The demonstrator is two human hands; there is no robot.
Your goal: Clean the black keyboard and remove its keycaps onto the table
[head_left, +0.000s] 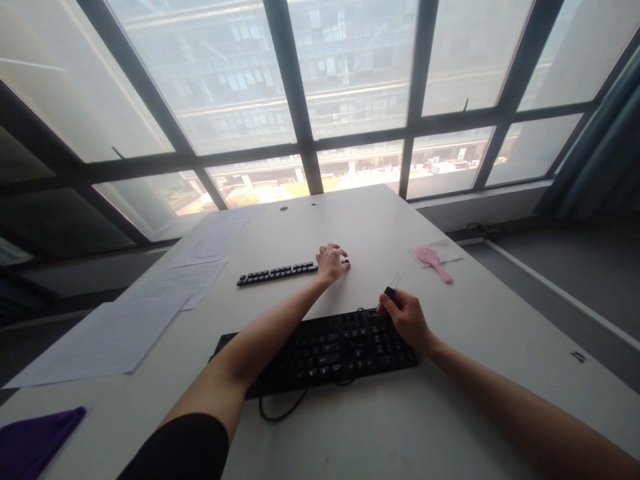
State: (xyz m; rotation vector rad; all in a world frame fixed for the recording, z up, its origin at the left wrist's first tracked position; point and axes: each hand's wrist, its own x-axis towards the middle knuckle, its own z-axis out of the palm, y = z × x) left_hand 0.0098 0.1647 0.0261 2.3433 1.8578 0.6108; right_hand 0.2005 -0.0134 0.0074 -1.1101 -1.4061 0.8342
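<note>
A black keyboard (pixel 327 350) lies in front of me on the white table, partly hidden under my left forearm. Beyond it, black keycaps (pixel 277 273) are lined up in a long strip of rows. At the right end of that strip, my left hand (pixel 331 263) has its fingers bent down round a small black keycap (pixel 346 263), and covers part of the rows. My right hand (pixel 407 320), above the keyboard's upper right corner, is closed round the black handle of a wire keycap puller (pixel 391 292). The puller's thin wire loops point up and away from the keys.
A pink round-headed tool with a handle (pixel 429 256) lies on clear plastic wrapping at the right. Paper sheets (pixel 107 337) spread along the left side, with a purple cloth (pixel 37 440) at the near left. The keyboard's cable (pixel 283 419) loops toward me. Windows stand behind the table.
</note>
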